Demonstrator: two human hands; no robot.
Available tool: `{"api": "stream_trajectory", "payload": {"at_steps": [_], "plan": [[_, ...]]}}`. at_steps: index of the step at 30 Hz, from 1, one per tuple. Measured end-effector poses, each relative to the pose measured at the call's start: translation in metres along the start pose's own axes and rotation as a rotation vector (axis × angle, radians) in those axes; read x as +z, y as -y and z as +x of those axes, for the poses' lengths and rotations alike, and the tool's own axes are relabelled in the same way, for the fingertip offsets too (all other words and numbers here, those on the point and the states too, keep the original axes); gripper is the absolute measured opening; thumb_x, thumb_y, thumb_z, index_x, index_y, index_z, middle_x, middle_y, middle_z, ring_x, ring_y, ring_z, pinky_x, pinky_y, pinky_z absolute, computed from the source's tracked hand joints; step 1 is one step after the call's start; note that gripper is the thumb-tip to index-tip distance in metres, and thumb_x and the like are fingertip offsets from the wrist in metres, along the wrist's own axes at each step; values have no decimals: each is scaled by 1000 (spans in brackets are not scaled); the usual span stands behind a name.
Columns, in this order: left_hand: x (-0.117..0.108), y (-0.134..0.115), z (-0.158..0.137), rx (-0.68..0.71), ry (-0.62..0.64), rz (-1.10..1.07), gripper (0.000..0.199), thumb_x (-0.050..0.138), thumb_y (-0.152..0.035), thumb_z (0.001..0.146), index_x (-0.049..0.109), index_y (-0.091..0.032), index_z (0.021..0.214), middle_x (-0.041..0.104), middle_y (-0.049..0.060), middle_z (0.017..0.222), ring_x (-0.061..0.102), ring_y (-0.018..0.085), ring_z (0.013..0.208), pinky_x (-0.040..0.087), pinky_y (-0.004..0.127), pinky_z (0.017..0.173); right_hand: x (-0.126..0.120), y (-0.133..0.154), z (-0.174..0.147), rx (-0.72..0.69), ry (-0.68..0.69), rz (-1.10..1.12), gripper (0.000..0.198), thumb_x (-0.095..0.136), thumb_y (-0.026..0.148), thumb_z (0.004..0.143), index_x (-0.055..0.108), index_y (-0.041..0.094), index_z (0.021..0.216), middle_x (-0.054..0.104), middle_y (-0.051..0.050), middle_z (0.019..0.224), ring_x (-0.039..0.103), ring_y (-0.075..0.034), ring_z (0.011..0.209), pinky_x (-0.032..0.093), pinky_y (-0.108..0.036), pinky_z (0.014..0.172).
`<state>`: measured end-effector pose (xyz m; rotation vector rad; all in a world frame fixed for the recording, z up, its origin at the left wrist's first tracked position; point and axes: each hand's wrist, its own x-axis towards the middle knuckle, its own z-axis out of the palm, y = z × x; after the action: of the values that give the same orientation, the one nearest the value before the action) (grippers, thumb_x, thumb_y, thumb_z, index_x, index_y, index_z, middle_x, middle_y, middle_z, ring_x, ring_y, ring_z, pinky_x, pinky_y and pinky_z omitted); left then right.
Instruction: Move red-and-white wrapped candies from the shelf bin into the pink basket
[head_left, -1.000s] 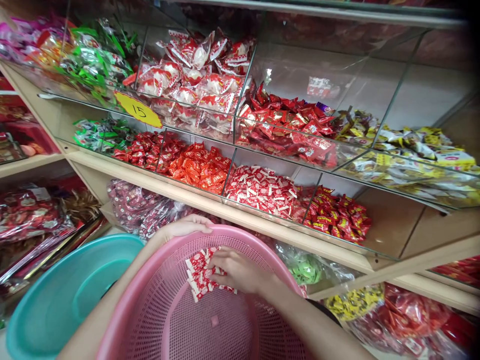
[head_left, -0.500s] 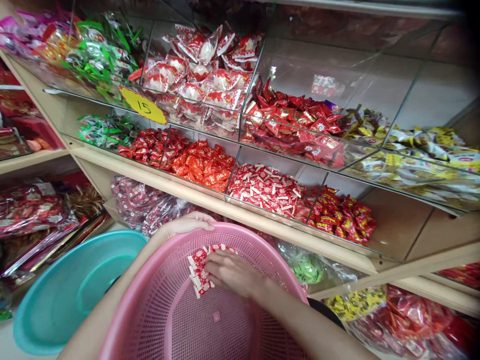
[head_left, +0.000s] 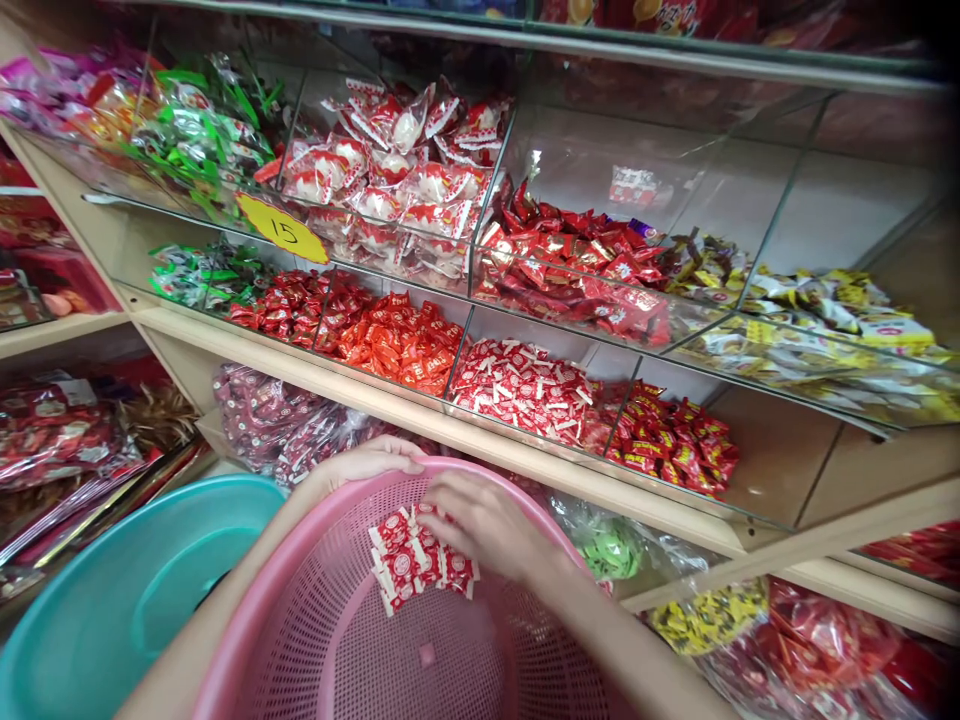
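My left hand [head_left: 367, 460] grips the far rim of a pink mesh basket [head_left: 259, 600] that I hold in front of a sweets shelf. Inside the basket, a small pile of red-and-white wrapped candies [head_left: 412, 565] lies against the far wall. Just above and right of that pile, my right hand [head_left: 487, 525] is inside the basket, fingers loosely curved and touching the pile's upper edge. A glass bin of the same red-and-white candies [head_left: 525, 385] sits on the shelf straight ahead.
Glass-fronted bins hold red candies [head_left: 675, 435], orange-red candies [head_left: 397, 340], green packets [head_left: 195, 130] and yellow packets [head_left: 832, 300]. A yellow "15" tag [head_left: 281, 228] hangs on the upper tier. A teal basin [head_left: 112, 600] sits at lower left. Bagged sweets fill the shelf below.
My right hand has lifted up and to the right off the candies, and the pile now shows more fully in the basket. My left hand has stayed on the rim.
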<state>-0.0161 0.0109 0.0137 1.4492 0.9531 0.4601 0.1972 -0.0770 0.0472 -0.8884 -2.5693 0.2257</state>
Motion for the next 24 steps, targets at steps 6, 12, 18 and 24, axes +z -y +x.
{"api": "stream_trajectory", "payload": {"at_steps": [6, 12, 18, 24], "plan": [[3, -3, -2, -75, -2, -52, 30, 72, -30, 63, 68, -17, 89, 68, 3, 90, 58, 18, 82, 44, 28, 79, -61, -49, 15, 282, -356, -160, 24, 44, 26, 91, 58, 17, 107, 60, -9, 98, 55, -21, 91, 45, -34, 80], [7, -15, -6, -76, 45, -57, 27, 71, -31, 63, 68, -15, 83, 68, 3, 82, 59, 18, 73, 45, 27, 70, -79, -89, 31, 488, -234, -415, 43, 56, 26, 82, 51, 14, 123, 57, -15, 116, 50, -29, 105, 41, -41, 88], [8, -14, -6, -116, -8, -81, 33, 73, -34, 59, 70, -15, 85, 68, 4, 82, 59, 17, 70, 45, 26, 68, -76, -98, 39, 529, -169, -379, 55, 60, 25, 79, 45, 14, 131, 59, -15, 120, 50, -27, 108, 40, -39, 89], [5, -12, -4, -66, 58, -52, 29, 71, -34, 63, 70, -16, 86, 69, 4, 84, 60, 18, 72, 45, 27, 69, -80, -104, 40, 533, -174, -319, 57, 61, 25, 77, 46, 12, 130, 58, -15, 122, 53, -27, 109, 39, -40, 92]]}}
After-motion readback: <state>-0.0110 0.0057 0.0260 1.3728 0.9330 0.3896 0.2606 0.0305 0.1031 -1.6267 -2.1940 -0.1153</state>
